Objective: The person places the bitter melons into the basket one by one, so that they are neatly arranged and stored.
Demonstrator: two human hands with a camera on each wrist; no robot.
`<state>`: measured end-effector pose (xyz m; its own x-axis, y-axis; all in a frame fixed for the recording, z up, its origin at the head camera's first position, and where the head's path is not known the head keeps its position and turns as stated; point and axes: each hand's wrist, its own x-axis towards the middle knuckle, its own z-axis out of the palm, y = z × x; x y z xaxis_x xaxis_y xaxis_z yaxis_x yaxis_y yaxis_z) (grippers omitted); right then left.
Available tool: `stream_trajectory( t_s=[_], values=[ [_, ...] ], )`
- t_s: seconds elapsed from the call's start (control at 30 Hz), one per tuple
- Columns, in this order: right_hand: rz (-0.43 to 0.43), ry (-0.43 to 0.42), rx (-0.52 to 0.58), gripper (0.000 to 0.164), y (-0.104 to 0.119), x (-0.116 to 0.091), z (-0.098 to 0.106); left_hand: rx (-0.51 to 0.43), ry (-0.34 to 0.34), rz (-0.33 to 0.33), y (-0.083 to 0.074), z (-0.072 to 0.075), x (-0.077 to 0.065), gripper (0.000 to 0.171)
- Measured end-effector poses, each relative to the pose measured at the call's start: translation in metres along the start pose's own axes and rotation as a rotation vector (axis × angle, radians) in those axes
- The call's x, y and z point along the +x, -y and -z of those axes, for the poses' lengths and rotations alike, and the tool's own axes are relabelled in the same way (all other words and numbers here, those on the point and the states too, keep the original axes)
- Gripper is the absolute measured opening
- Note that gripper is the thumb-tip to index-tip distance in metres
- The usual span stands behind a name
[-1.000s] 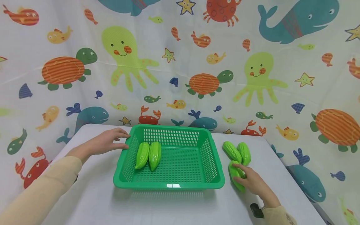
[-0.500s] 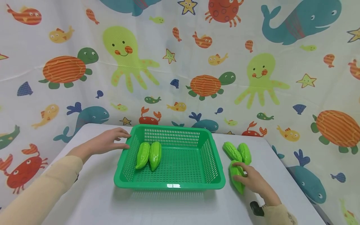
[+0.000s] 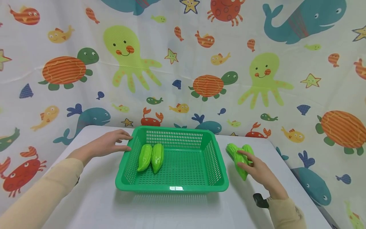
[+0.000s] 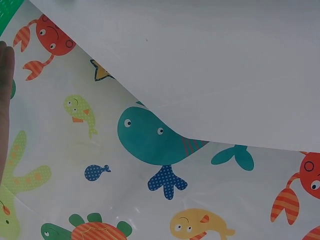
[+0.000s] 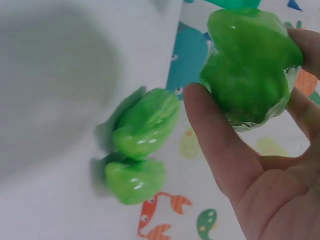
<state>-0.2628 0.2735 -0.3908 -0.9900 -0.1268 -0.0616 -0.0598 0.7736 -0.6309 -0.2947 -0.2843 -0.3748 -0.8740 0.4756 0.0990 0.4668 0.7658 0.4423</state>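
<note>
No legible text or numbers.

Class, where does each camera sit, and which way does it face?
Head: worn on head, facing forward and down to basket; left grip, right grip show.
Left wrist: worn there, facing table and patterned sheet; fingers at left edge.
Right wrist: worn there, facing held vegetable; right grip shows.
Head and right wrist share held vegetable.

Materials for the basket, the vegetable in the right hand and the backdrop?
Basket: likely rigid plastic, semi-gloss; rim highlight, regular slots.
Vegetable in right hand: glossy; maybe plastic, or produce in clear film, given the clear-looking crinkled edges.
Backdrop: thin printed fabric or vinyl, fairly matte; soft creases.
</note>
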Motion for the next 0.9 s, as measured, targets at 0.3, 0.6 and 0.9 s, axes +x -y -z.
stream_trajectory(
  t_s=[0.3,0.6,0.9],
  values=[
    [0.106,-0.072,-0.009,0.062,0.03,0.012,0.017,0.004,-0.015,0.002,0.003,-0.001,-0.001,0.061],
    [0.203,-0.075,-0.025,0.061,0.064,0.026,0.025,0.003,-0.023,-0.011,0.006,-0.001,-0.001,0.06],
    [0.269,-0.039,-0.022,0.058,0.083,0.041,0.018,-0.018,0.004,0.012,0.003,0.0,-0.001,0.06]
  ],
)
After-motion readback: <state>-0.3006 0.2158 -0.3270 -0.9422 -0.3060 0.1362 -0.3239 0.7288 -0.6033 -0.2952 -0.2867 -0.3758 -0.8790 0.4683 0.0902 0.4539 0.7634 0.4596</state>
